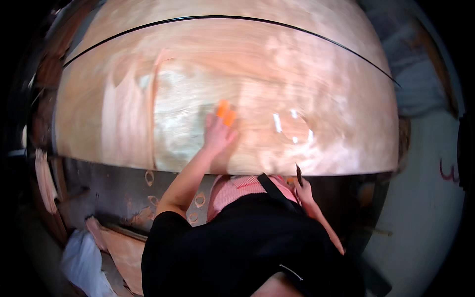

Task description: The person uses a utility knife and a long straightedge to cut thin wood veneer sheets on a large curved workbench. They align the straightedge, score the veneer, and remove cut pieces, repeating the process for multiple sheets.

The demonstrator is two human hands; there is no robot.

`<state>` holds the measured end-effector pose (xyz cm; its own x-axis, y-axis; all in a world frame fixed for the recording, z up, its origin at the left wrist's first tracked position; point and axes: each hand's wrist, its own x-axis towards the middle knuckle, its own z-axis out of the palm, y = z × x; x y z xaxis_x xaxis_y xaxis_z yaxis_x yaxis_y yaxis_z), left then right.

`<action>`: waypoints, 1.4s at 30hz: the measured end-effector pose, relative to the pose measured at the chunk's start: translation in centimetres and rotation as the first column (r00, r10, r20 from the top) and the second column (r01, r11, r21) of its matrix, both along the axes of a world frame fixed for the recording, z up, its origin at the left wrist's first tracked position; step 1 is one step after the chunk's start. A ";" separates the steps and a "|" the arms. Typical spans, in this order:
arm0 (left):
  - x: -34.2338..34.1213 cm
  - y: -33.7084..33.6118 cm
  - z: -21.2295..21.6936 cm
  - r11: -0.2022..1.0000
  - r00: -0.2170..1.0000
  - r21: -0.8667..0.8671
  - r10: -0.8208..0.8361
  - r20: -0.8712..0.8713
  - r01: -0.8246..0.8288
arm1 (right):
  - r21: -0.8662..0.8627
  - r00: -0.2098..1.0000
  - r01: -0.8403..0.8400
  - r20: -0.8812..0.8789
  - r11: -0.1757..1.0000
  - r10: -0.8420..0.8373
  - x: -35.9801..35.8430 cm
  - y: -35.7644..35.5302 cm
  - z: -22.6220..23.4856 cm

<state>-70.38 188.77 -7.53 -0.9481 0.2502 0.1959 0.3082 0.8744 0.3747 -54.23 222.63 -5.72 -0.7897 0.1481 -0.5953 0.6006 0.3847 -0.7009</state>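
A broad, pale wood veneer sheet (198,44) covers the work table before me. My left hand (220,132) rests on its middle, fingers stretched out, with orange covers (225,113) on some fingertips. Low at the table's near edge, my right hand (304,191) is closed around a dark, pointed knife (299,175), its tip upward. Right of my left hand, an oval outline (294,126) with shiny white bits along its rim marks the veneer. Further left lies a pinkish, jagged-ended strip (127,121). Motion blurs the wood's surface.
A thin black cord (217,17) stretches across the sheet's far part. Several oval wood rings (199,200) lie on the dark floor below. Veneer pieces (123,252) and a whitish plastic bag (85,262) are at the lower left. A pale panel (420,198) stands at right.
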 end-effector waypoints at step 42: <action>59.2 -45.6 1.1 0.415 0.482 0.263 0.827 0.289 -0.871 | 0.192 0.695 -0.717 0.121 0.670 0.709 31.1 -36.8 -3.5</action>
<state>-11.21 143.17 -6.40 -0.6556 -0.7546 -0.0276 -0.5762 0.4763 0.6642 -23.11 185.79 -9.22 -0.6878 -0.3288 -0.6471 0.1032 0.8382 -0.5356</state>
